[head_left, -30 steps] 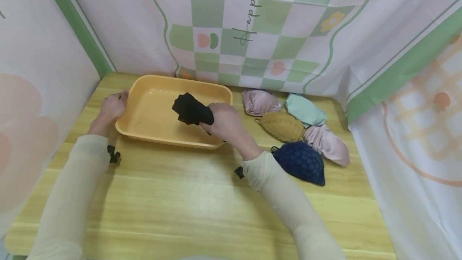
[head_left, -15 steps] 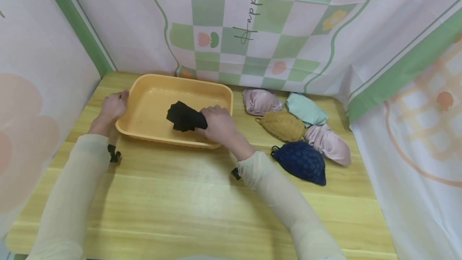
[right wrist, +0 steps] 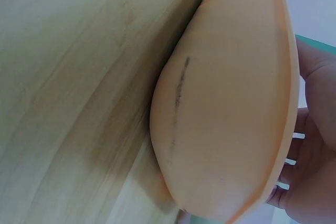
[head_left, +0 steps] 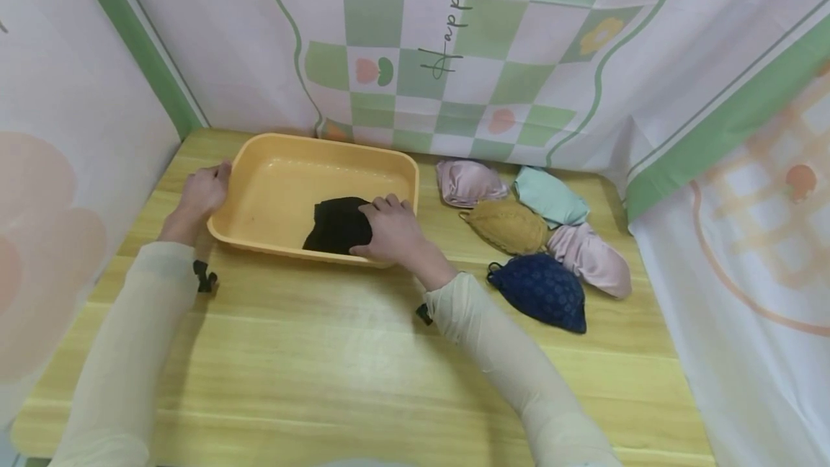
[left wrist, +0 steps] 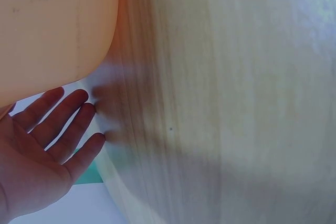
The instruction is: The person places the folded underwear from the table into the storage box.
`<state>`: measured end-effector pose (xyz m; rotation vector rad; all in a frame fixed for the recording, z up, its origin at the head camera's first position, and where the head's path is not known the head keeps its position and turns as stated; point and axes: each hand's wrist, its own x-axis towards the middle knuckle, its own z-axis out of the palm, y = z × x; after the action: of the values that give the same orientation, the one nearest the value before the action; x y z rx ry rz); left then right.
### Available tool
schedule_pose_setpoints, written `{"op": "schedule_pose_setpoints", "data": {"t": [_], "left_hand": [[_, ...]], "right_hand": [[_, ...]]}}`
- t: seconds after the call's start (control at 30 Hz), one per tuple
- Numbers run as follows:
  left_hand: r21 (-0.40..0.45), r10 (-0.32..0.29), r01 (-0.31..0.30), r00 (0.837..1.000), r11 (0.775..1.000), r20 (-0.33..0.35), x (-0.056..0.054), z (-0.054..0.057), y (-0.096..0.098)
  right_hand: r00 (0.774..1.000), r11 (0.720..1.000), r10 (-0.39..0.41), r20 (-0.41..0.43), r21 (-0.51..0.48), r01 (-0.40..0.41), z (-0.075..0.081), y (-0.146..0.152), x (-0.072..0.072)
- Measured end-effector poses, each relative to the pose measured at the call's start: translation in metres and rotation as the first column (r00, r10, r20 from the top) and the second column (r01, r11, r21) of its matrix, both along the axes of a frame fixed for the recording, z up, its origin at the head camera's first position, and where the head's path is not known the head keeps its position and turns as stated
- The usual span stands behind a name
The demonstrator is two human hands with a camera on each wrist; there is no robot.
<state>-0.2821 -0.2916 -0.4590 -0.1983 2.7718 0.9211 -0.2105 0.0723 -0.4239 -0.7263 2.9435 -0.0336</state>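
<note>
A folded black garment [head_left: 338, 225] lies in the right front part of the yellow plastic tray [head_left: 279, 137]. My right hand [head_left: 395, 233] reaches over the tray's right front corner. Its thumb and fingers are spread apart at the garment's right edge, touching or just over it. In the right wrist view, the tray wall [right wrist: 226, 103] hides the garment, and the fingers [right wrist: 299, 153] show loose behind the rim. At the tray's left end is my left hand [head_left: 204, 193], against the rim. The left wrist view shows its fingers [left wrist: 68, 124] extended outside the tray; the thumb is mostly hidden.
Right of the tray lie several folded garments that look like bras: a pink one [head_left: 470, 184], a mint one [head_left: 551, 197], a mustard one [head_left: 507, 227], another pink one [head_left: 590, 261] and a navy one [head_left: 541, 290]. Printed cloth [head_left: 447, 34] hangs behind the wooden table [head_left: 311, 366].
My right hand has lowered the black garment into the tray and loosened its grip, and the garment now lies flatter. The left hand and the tray stay where they were.
</note>
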Motion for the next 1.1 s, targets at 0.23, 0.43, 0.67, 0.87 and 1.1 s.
{"op": "schedule_pose_setpoints", "data": {"t": [0.23, 0.43, 0.67, 0.87, 1.1], "left_hand": [[-0.022, -0.016, 0.016, 1.0, 1.0, -0.012, 0.0, 0.001, 0.001], [-0.022, -0.014, 0.013, 1.0, 1.0, -0.021, 0.001, 0.001, 0.002], [-0.005, -0.001, 0.001, 1.0, 1.0, -0.008, 0.004, 0.003, 0.0], [-0.007, -0.002, 0.002, 1.0, 1.0, -0.001, 0.005, 0.002, -0.001], [-0.012, -0.022, 0.022, 0.999, 1.0, -0.032, 0.004, 0.001, 0.0]], "right_hand": [[1.0, 0.999, -0.003, 0.003, -0.034, 0.003, 0.002, 0.005, 0.001], [1.0, 0.997, -0.008, -0.008, -0.079, 0.008, 0.003, 0.01, 0.002], [0.999, 0.991, -0.019, -0.029, -0.132, 0.015, 0.006, 0.016, 0.003], [0.998, 0.988, -0.019, -0.063, -0.151, 0.009, 0.008, 0.021, 0.004], [0.996, 0.985, -0.012, -0.086, -0.173, -0.003, 0.012, 0.029, 0.007]]}}
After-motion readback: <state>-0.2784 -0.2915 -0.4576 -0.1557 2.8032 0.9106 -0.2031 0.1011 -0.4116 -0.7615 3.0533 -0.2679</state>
